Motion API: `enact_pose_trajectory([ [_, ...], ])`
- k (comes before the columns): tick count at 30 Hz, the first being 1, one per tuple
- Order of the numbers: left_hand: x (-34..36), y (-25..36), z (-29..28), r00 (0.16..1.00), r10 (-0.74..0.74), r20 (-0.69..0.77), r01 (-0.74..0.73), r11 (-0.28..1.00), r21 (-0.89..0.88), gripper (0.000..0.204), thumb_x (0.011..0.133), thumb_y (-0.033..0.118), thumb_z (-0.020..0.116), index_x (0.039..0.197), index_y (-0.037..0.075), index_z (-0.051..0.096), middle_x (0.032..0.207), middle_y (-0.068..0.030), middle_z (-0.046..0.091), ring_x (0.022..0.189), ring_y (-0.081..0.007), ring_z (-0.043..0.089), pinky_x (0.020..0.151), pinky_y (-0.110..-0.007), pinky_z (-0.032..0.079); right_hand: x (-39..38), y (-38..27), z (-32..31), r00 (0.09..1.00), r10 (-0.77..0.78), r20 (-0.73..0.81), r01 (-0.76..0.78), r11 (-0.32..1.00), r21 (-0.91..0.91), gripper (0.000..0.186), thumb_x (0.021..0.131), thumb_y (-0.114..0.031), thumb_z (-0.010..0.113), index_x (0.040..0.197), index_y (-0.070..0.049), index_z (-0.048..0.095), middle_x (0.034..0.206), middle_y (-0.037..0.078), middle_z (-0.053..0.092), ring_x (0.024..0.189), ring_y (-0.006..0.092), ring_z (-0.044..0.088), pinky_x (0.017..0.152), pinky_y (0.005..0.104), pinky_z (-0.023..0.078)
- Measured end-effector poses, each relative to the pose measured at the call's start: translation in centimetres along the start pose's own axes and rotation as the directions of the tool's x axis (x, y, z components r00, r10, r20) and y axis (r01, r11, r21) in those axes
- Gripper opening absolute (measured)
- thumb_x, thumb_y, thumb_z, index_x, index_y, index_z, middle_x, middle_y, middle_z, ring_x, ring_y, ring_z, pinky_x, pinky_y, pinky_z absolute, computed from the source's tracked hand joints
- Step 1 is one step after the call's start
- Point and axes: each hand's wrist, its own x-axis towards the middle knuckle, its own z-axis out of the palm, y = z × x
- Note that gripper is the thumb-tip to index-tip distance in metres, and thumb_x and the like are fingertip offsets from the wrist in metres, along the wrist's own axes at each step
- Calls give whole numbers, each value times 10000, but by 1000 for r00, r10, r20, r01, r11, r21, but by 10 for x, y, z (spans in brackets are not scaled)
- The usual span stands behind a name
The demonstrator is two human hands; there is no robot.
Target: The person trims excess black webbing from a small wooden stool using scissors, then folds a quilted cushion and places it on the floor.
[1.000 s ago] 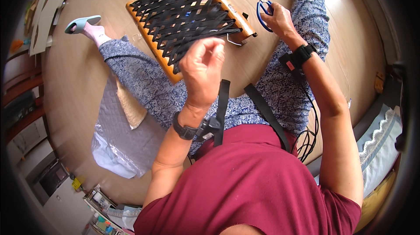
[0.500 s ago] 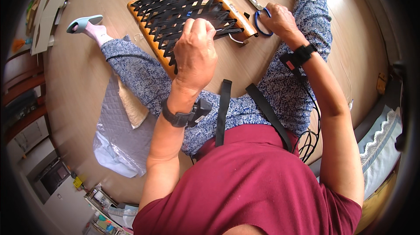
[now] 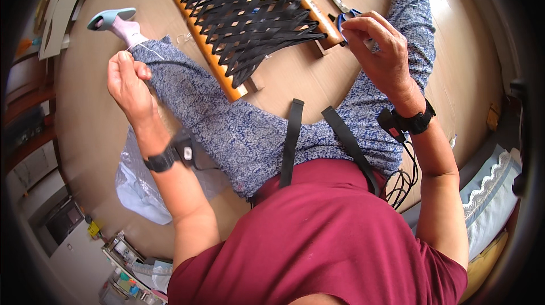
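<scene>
My left hand (image 3: 129, 85) is closed, held out to the left above my lower leg. A thin white cord (image 3: 150, 49) trails from its fingertips. On the right, my right hand (image 3: 381, 52) is raised with curled fingers, thumb and fingertips close together; anything between them is too small to make out. Just beyond it, scissors (image 3: 340, 4) with blue handles lie on the floor, the handles partly behind my fingers. Between my legs stands a wooden frame (image 3: 211, 49) laced with criss-crossing black straps (image 3: 244, 18), apart from both hands.
My legs in blue patterned trousers (image 3: 204, 101) spread around the frame on the wooden floor (image 3: 306, 81). A clear plastic bag (image 3: 142, 188) lies at my left. Black cable (image 3: 402, 183) loops beside my right hip. A pale lace-edged cushion (image 3: 491, 191) is at far right.
My left hand has moved from above the straps out to the left, with the white cord. My right hand has let go of the scissors' handles and lifted toward me.
</scene>
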Motion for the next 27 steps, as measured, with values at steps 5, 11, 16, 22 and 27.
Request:
enact_pose_trajectory([
  [5, 31, -30, -17, 994, 109, -1, -73, 669, 740, 454, 923, 252, 712, 1239, -24, 538, 810, -106, 609, 727, -152, 602, 688, -338, 516, -14, -28, 14, 945, 207, 253, -262, 943, 206, 94, 878, -13, 704, 968, 6, 684, 760, 39, 642, 637, 91, 609, 571, 246, 503],
  [11, -25, -20, 35, 962, 199, 187, -269, 802, 534, 363, 923, 62, 687, 1270, -4, 606, 1057, -74, 685, 834, -114, 658, 698, -264, 554, -23, -63, 68, 531, 493, 690, -821, 98, 562, 336, 931, -304, 713, 1075, -6, 655, 821, -1, 636, 654, 48, 553, 598, 206, 460],
  [16, -68, -8, 66, 923, 297, 245, -380, 808, 451, 236, 917, 24, 637, 1150, 9, 670, 1021, -96, 676, 775, -159, 680, 662, -269, 551, -9, -63, 93, 448, 569, 690, -797, -96, 596, 253, 932, -265, 703, 973, -20, 651, 794, 26, 645, 636, 56, 530, 576, 207, 428],
  [22, -90, -8, 74, 916, 282, 286, -385, 821, 421, 217, 908, 14, 639, 1120, 26, 684, 1015, -94, 662, 740, -165, 655, 670, -292, 546, -17, -52, 97, 455, 557, 695, -836, -1, 548, 185, 918, -225, 610, 883, -43, 617, 718, -16, 536, 626, 65, 445, 580, 221, 379],
  [27, -107, -8, 80, 831, 336, 442, -533, 708, 463, 236, 794, 51, 739, 1026, 50, 695, 948, -73, 631, 847, -251, 617, 780, -373, 499, -44, -38, 86, 467, 461, 755, -884, 259, 390, 222, 899, -256, 548, 849, -44, 588, 730, -24, 473, 653, 63, 410, 583, 233, 359],
])
